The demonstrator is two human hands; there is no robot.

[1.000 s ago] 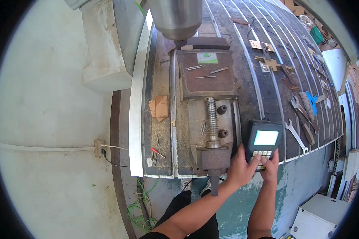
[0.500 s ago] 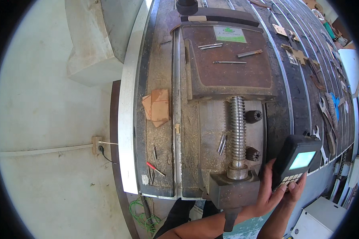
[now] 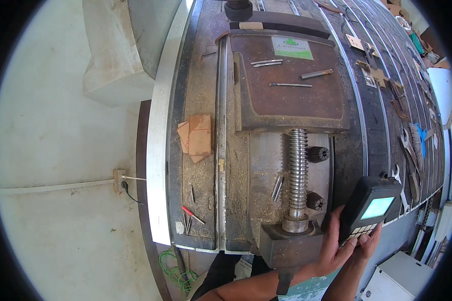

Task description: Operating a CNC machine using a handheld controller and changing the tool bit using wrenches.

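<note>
Handheld controller (image 3: 362, 199), two-hand grip
The left hand (image 3: 333, 249) and right hand (image 3: 368, 247) curl closed on its near end, thumbs (image 3: 352, 242) at the keypad (image 3: 362, 230); location: near right, beside the vise (image 3: 286, 106).

Two bare hands close together

The left arm (image 3: 246, 286) leans far over to the right. The right arm (image 3: 342, 283) is more upright. The left hand (image 3: 331, 251) and right hand (image 3: 369, 249) are curled side by side, their thumbs (image 3: 347, 246) nearly meeting.
</note>
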